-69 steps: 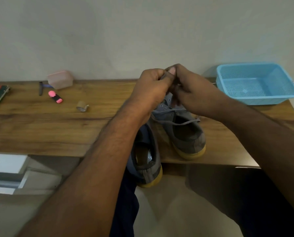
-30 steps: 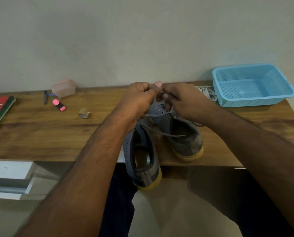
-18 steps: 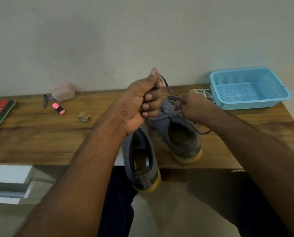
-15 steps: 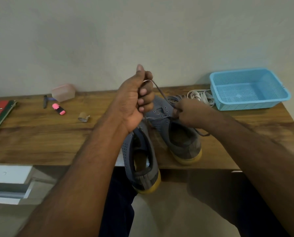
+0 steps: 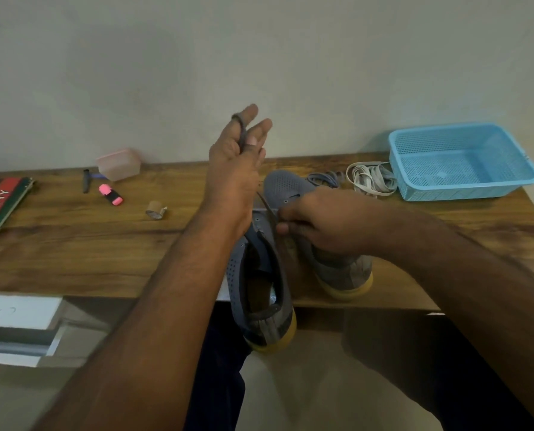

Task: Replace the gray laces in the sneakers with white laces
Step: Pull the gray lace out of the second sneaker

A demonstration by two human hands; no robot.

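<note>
Left hand [image 5: 233, 169] risen with gray lace [image 5: 243, 135], right sneaker [image 5: 293, 188] half-hidden

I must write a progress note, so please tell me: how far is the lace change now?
Early stage. Done: the near sneaker shows no lace, and a loose gray lace lies on the desk. In hand: the left hand pulls a gray lace strand up from the far sneaker, which the right hand steadies. Left: the white laces lie unused beside the blue basket.
</note>
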